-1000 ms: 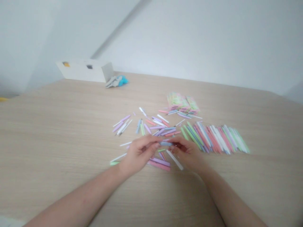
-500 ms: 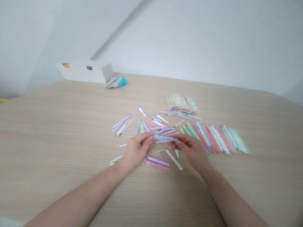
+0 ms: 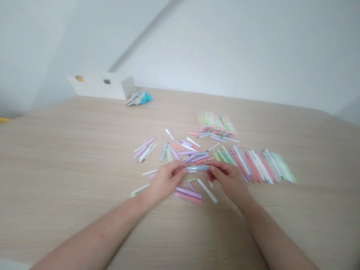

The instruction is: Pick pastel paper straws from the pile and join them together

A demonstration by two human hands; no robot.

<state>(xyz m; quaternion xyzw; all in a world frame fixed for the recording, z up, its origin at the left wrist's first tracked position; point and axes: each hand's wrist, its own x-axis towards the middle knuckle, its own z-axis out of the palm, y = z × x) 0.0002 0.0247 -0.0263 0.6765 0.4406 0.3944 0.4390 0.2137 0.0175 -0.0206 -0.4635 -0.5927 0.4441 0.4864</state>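
Observation:
A light blue pen [image 3: 198, 168] is stretched level between my two hands, just above the scattered pens. My left hand [image 3: 169, 179] pinches its left end between thumb and fingers. At its right end, my right hand [image 3: 229, 178] closes in the same way; the fingertips partly hide that end. Loose pen parts in purple, white, red, blue and green lie around and beyond the hands. Just below the held pen are a purple pen piece [image 3: 189, 192], a pink piece [image 3: 189, 198] and a white stick [image 3: 207, 190].
To the right, a row of pastel pens [image 3: 261, 165] lies side by side. Behind the loose parts stand stacked green-and-pink packs [image 3: 215, 123]. A white box [image 3: 98, 87] and a grey-and-blue glove-like cloth [image 3: 139, 98] are at the back left of the wooden table [image 3: 84, 150].
Both hands have lowered the blue pen slightly towards me, and the left hand has shifted a little to the right along with it. The things on the table look unmoved.

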